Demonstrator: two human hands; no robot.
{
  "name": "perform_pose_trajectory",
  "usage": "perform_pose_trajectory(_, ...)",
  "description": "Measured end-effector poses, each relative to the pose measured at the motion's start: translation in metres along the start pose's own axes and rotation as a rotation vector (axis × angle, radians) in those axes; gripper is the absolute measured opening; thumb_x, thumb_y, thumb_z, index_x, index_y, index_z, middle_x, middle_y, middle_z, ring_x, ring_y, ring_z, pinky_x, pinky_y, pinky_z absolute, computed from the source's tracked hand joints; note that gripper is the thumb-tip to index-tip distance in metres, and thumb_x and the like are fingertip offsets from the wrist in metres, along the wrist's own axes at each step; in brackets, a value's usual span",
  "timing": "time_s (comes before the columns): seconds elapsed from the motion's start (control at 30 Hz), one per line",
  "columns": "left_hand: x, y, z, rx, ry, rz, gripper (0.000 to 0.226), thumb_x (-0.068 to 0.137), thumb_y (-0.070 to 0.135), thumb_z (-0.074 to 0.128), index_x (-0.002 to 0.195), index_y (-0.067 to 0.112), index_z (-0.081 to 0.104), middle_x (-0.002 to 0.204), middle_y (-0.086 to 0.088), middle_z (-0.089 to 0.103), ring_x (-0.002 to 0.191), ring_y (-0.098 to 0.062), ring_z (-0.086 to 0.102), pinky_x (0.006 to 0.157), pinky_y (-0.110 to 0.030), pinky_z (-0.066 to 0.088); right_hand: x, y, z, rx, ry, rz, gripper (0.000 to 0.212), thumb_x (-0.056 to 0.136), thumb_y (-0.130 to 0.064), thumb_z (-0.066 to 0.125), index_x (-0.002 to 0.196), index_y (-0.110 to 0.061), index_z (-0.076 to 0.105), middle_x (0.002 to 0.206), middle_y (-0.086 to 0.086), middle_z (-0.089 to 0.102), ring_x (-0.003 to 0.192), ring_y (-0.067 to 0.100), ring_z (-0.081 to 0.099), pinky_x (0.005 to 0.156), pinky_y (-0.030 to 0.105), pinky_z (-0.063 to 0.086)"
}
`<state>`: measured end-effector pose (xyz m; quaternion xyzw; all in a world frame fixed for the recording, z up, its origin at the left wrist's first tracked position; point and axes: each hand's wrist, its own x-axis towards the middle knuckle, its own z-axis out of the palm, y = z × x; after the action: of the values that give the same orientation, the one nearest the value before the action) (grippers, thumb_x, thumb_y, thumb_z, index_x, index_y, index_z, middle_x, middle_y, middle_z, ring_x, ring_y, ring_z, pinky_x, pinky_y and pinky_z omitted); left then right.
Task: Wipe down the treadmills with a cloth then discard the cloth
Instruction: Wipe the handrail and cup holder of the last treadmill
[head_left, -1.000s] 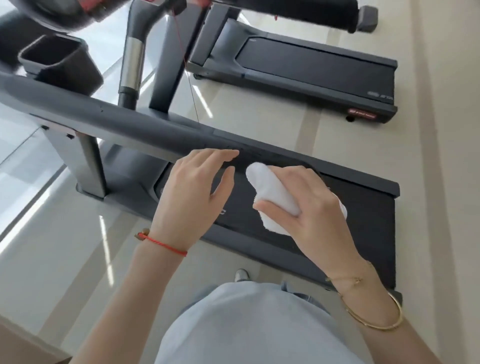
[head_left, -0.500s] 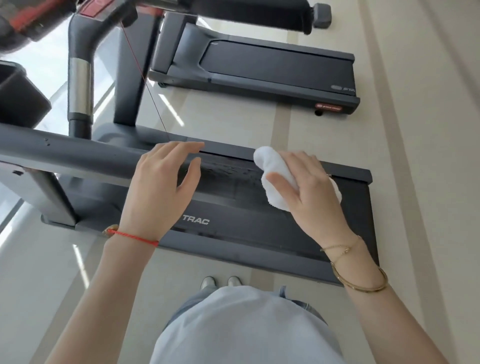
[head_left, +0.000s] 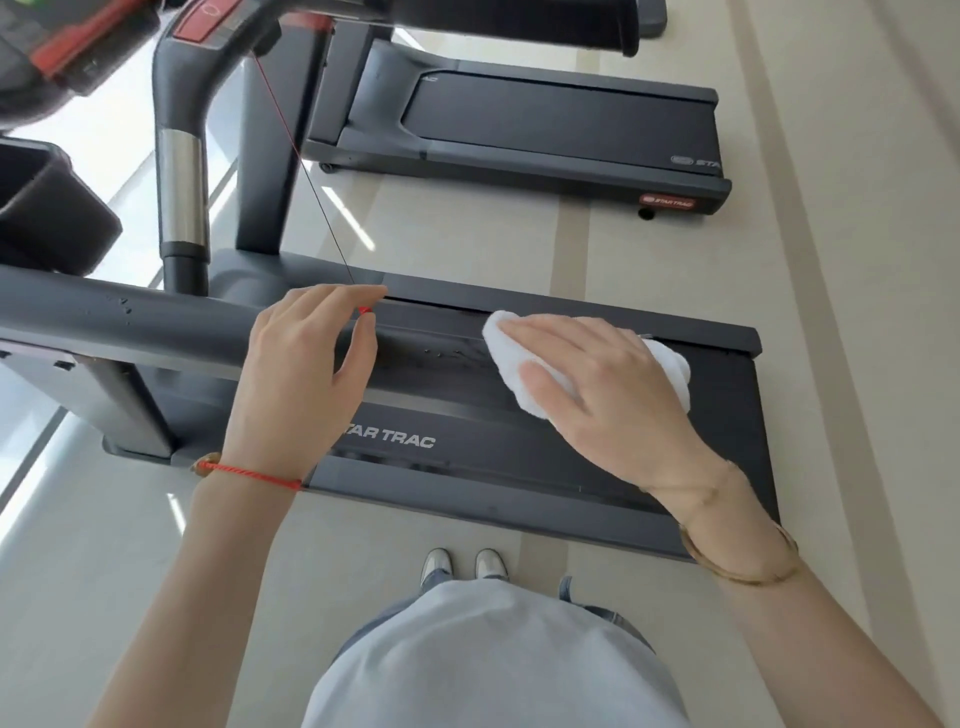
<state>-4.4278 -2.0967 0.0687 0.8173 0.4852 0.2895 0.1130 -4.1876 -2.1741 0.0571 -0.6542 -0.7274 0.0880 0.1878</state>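
Observation:
A dark grey treadmill (head_left: 519, 467) marked STAR TRAC stands crosswise in front of me. Its handrail (head_left: 130, 322) runs from the left edge under both hands, and wet streaks show on the rail between them. My left hand (head_left: 301, 374) rests flat on the rail, fingers relaxed, beside a small red clip (head_left: 365, 310). My right hand (head_left: 608, 384) lies over a bunched white cloth (head_left: 501, 338) and holds it against the rail's right end, fingers on top and thumb on the near side. Most of the cloth is hidden under the palm.
A thin red cord (head_left: 311, 176) runs from the console (head_left: 208, 21) down to the clip. A black tray (head_left: 47, 208) sits at far left. A second treadmill (head_left: 561, 119) stands beyond, across pale floor. My shoes (head_left: 462, 564) are just short of the deck's near edge.
My right hand has slid the cloth to the right along the rail, and its fingers have flattened over it. My left hand has stayed on the rail.

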Motion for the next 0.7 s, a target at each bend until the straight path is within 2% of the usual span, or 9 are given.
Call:
perform_pose_trajectory(0.07,0.001,-0.004,0.0,0.006,-0.005,0.004,0.026,0.097,0.008,0.054,0.119,0.007,0.066,0.109,-0.006,0.07,0.105,-0.028,0.062,0.096,-0.051,0.047,-0.014,0.009,-0.006,0.047,-0.026,-0.03,0.046,0.098,-0.044,0.032,0.143,-0.039,0.042,0.145,-0.024,0.042,0.129,0.007,0.04,0.109,0.03,0.028)
perform_pose_trajectory(0.13,0.001,-0.007,0.0,0.005,-0.014,0.007,0.026,0.097,0.008,0.055,0.119,0.007,0.066,0.11,-0.006,0.069,0.106,-0.028,0.062,0.096,-0.051,0.047,-0.009,0.01,-0.009,0.049,-0.083,-0.049,0.048,0.098,-0.045,0.031,0.145,-0.04,0.039,0.147,-0.024,0.039,0.131,0.008,0.039,0.11,0.031,0.027)
perform_pose_trajectory(0.23,0.003,-0.008,0.001,-0.001,-0.029,0.009,0.027,0.097,0.01,0.054,0.121,0.008,0.066,0.11,-0.005,0.069,0.108,-0.027,0.062,0.097,-0.052,0.047,0.024,-0.009,-0.003,-0.023,-0.167,-0.063,0.043,0.101,-0.043,0.032,0.143,-0.038,0.042,0.142,-0.02,0.047,0.121,0.012,0.049,0.1,0.034,0.038)
perform_pose_trajectory(0.33,0.006,-0.009,0.002,0.0,-0.032,0.023,0.026,0.096,0.009,0.055,0.12,0.007,0.066,0.108,-0.006,0.07,0.106,-0.026,0.062,0.096,-0.05,0.048,0.036,-0.03,0.008,-0.107,-0.146,-0.094,0.043,0.102,-0.041,0.031,0.143,-0.033,0.042,0.14,-0.015,0.05,0.113,0.016,0.054,0.094,0.033,0.04)
perform_pose_trajectory(0.4,0.009,-0.009,0.003,-0.002,-0.041,0.03,0.026,0.097,0.009,0.054,0.12,0.007,0.066,0.108,-0.006,0.07,0.105,-0.025,0.062,0.096,-0.049,0.048,0.022,-0.026,0.005,-0.111,-0.127,-0.11,0.046,0.102,-0.038,0.027,0.146,-0.03,0.039,0.147,-0.013,0.044,0.122,0.016,0.049,0.103,0.034,0.035)
perform_pose_trajectory(0.47,0.011,-0.009,0.004,-0.01,-0.05,0.031,0.027,0.097,0.01,0.054,0.121,0.007,0.066,0.11,-0.006,0.07,0.105,-0.025,0.062,0.097,-0.05,0.047,0.005,-0.012,-0.007,-0.013,-0.173,-0.121,0.048,0.103,-0.034,0.024,0.15,-0.031,0.032,0.155,-0.015,0.031,0.137,0.012,0.035,0.114,0.035,0.025)
perform_pose_trajectory(0.57,0.011,-0.009,0.004,-0.026,-0.06,0.021,0.028,0.098,0.012,0.053,0.122,0.008,0.065,0.112,-0.006,0.07,0.108,-0.025,0.062,0.099,-0.051,0.047,0.001,0.004,-0.022,0.084,-0.306,-0.129,0.048,0.105,-0.032,0.034,0.151,-0.039,0.024,0.158,-0.022,0.019,0.143,0.006,0.024,0.117,0.037,0.021)
perform_pose_trajectory(0.63,0.011,-0.008,0.003,-0.025,-0.06,0.018,0.028,0.098,0.012,0.053,0.122,0.008,0.065,0.112,-0.006,0.069,0.108,-0.025,0.061,0.099,-0.05,0.047,0.014,0.005,-0.023,0.02,-0.328,-0.125,0.049,0.102,-0.042,0.037,0.15,-0.045,0.025,0.156,-0.027,0.022,0.138,0.006,0.033,0.108,0.035,0.033)
perform_pose_trajectory(0.7,0.009,-0.01,0.001,-0.02,-0.044,0.016,0.027,0.098,0.012,0.053,0.122,0.008,0.065,0.111,-0.006,0.069,0.105,-0.025,0.062,0.097,-0.049,0.049,0.029,-0.004,-0.015,-0.092,-0.272,-0.132,0.049,0.098,-0.054,0.031,0.147,-0.049,0.027,0.15,-0.03,0.032,0.125,0.009,0.048,0.083,0.029,0.039)
